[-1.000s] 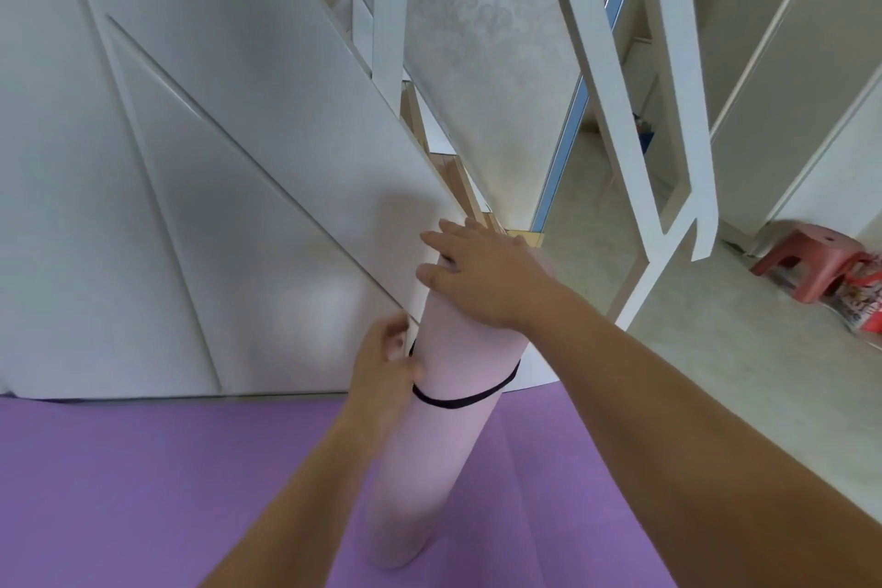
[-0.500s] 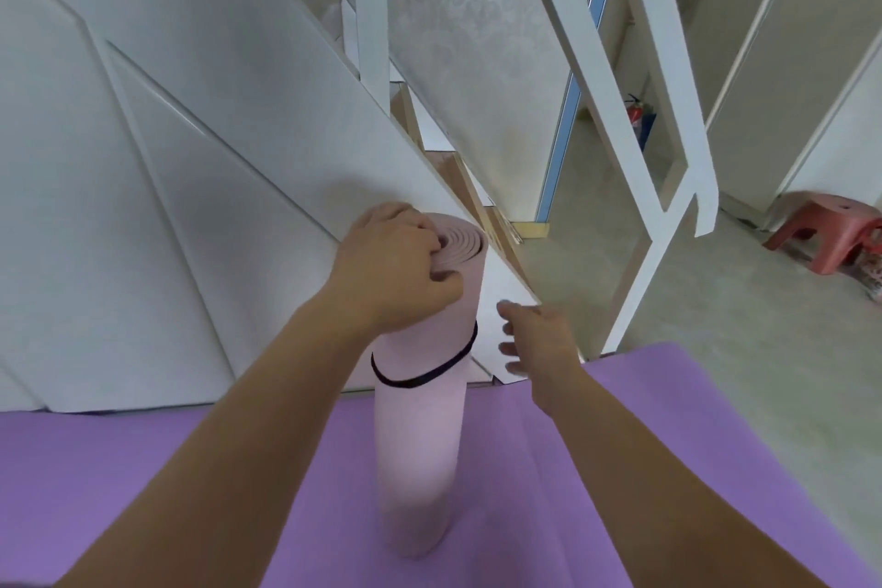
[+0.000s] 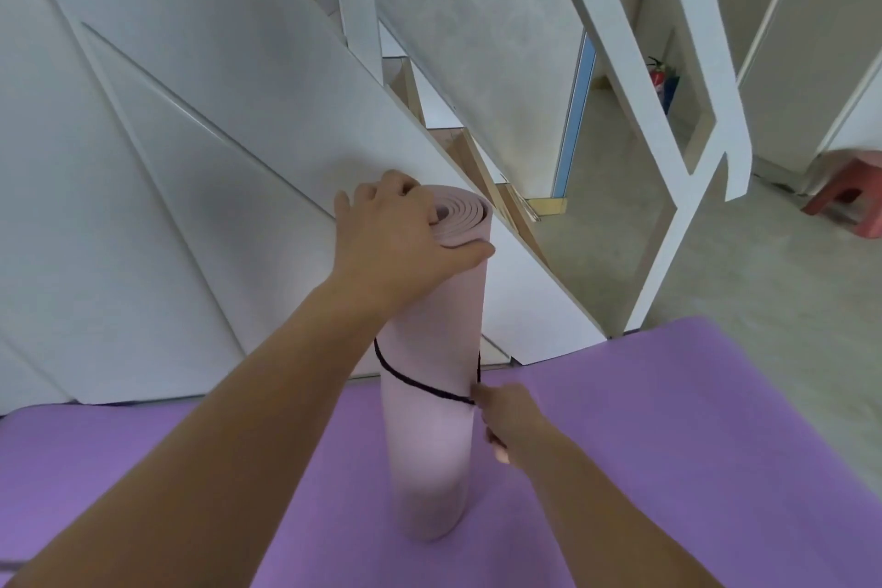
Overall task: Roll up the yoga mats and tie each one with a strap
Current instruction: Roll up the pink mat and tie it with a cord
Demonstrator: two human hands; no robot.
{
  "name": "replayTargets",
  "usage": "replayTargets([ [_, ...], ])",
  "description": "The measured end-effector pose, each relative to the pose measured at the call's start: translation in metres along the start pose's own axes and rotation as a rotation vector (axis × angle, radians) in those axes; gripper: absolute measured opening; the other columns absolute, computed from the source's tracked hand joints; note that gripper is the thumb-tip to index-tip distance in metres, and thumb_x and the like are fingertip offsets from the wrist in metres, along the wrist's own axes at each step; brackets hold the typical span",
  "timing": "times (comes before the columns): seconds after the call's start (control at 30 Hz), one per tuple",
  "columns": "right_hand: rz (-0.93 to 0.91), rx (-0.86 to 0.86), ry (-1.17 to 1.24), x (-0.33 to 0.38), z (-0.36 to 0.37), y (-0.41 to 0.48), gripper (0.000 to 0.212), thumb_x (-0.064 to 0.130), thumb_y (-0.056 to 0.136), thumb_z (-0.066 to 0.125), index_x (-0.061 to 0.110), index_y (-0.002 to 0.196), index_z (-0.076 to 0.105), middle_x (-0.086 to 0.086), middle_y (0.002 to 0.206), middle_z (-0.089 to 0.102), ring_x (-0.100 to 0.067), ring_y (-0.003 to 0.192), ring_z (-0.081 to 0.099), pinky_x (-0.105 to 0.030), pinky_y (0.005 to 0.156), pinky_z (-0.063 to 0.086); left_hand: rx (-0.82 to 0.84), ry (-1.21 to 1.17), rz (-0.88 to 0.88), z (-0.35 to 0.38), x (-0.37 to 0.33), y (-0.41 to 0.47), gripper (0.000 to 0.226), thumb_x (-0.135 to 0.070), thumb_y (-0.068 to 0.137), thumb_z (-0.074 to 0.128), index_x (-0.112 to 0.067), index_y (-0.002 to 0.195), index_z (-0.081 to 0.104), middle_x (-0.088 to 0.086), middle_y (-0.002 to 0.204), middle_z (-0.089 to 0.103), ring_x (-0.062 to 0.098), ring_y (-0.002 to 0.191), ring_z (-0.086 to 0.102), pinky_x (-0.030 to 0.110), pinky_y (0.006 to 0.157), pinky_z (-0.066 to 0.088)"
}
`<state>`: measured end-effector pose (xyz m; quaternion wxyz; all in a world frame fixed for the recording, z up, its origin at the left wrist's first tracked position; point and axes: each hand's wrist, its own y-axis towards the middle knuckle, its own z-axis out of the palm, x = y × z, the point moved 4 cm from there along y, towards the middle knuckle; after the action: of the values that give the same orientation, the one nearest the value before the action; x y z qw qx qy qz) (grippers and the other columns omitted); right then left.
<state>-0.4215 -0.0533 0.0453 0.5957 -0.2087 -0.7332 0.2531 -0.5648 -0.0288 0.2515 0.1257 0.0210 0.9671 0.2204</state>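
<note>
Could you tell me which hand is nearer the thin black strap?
Right. The right hand pinches the thin black strap; the left hand grips the rolled pink mat well above it.

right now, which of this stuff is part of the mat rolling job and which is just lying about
In the job: pink rolled mat, standing upright; black strap round it; purple mat, flat underneath, not yet rolled; left hand gripping the roll's top; right hand pinching the strap.
Just lying about: red stool, fire extinguisher, white stair railing.

Rolled mat (image 3: 436, 329) upright on flat mat (image 3: 668, 420), panel (image 3: 191, 158) behind, perhaps touching
</note>
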Motion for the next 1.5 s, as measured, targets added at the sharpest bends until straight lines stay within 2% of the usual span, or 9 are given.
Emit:
replayTargets([
  [0.23,-0.092,0.005,0.024,0.046,-0.007,0.017,0.011,0.017,0.087,0.053,0.008,0.080,0.053,-0.009,0.071,0.051,-0.021,0.055,0.042,-0.022,0.054,0.032,0.090,-0.330,0.002,-0.002,0.025,0.010,0.050,-0.070,0.045,0.072,-0.029,0.066,0.052,-0.015,0.114,0.050,0.013,0.114,0.045,0.025,0.084,0.035],
  [0.37,-0.188,0.030,-0.106,0.062,-0.014,0.025,0.019,0.018,0.090,0.055,0.011,0.073,0.048,-0.005,0.064,0.049,-0.018,0.050,0.041,-0.024,0.054,0.030,0.218,-0.425,0.155,-0.008,0.028,0.007,0.049,-0.072,0.041,0.071,-0.030,0.065,0.059,-0.018,0.124,0.051,0.011,0.124,0.040,0.035,0.105,0.036],
  [0.5,-0.116,0.027,-0.202,0.040,0.009,0.037,0.011,0.012,0.095,0.050,0.010,0.084,0.049,-0.009,0.064,0.042,-0.019,0.050,0.032,-0.021,0.045,0.023,0.330,-0.038,0.212,-0.037,0.037,0.011,0.049,-0.071,0.060,0.071,-0.038,0.096,0.073,-0.014,0.142,0.039,0.018,0.137,0.020,0.041,0.117,0.018],
  [0.63,0.082,0.070,-0.194,-0.012,0.046,0.019,0.023,0.012,0.099,0.041,0.011,0.077,0.048,-0.004,0.059,0.033,-0.016,0.050,0.029,-0.020,0.048,0.019,0.410,0.113,0.184,-0.040,0.032,0.007,0.043,-0.037,0.085,0.066,-0.040,0.128,0.059,-0.008,0.135,0.040,0.021,0.122,0.039,0.043,0.104,0.040],
  [0.73,0.039,0.055,-0.156,0.003,0.041,0.012,0.025,0.023,0.099,0.045,0.010,0.080,0.054,-0.008,0.068,0.044,-0.018,0.054,0.040,-0.018,0.048,0.027,0.417,0.095,0.063,-0.034,0.028,0.006,0.051,-0.052,0.082,0.064,-0.033,0.129,0.057,-0.002,0.127,0.039,0.023,0.107,0.052,0.039,0.094,0.047],
  [0.9,-0.208,-0.038,-0.135,0.072,0.025,0.025,0.027,0.023,0.100,0.040,0.013,0.076,0.048,-0.012,0.080,0.054,-0.024,0.060,0.049,-0.024,0.050,0.036,0.157,0.145,0.077,-0.030,0.029,-0.005,0.066,-0.087,0.063,0.053,-0.027,0.089,0.064,-0.002,0.108,0.035,0.016,0.075,0.051,0.031,0.072,0.041],
  [1.03,-0.182,-0.023,-0.283,0.053,0.040,0.044,0.029,0.013,0.098,0.036,0.013,0.069,0.036,-0.008,0.067,0.040,-0.022,0.057,0.036,-0.024,0.050,0.022,0.249,-0.135,0.218,-0.032,0.067,-0.005,0.052,-0.080,0.055,0.059,-0.031,0.070,0.052,-0.009,0.114,0.041,0.018,0.097,0.057,0.033,0.087,0.045],
  [1.2,-0.205,0.092,-0.165,0.036,0.042,0.026,0.021,0.020,0.101,0.043,0.011,0.084,0.051,-0.002,0.074,0.056,-0.015,0.052,0.046,-0.017,0.045,0.026,0.377,-0.251,0.257,-0.037,0.099,0.000,0.064,-0.070,0.067,0.057,-0.028,0.114,0.070,-0.020,0.144,0.048,0.005,0.144,0.031,0.031,0.118,0.025],
  [1.5,-0.234,0.125,-0.147,0.056,0.045,0.037,0.019,0.025,0.099,0.051,0.010,0.088,0.054,-0.002,0.072,0.056,-0.014,0.052,0.045,-0.023,0.052,0.025,0.110,0.045,0.163,-0.022,0.069,-0.009,0.065,-0.043,0.080,0.030,-0.013,0.134,0.051,0.006,0.140,0.051,0.028,0.117,0.050,0.032,0.098,0.031],
])
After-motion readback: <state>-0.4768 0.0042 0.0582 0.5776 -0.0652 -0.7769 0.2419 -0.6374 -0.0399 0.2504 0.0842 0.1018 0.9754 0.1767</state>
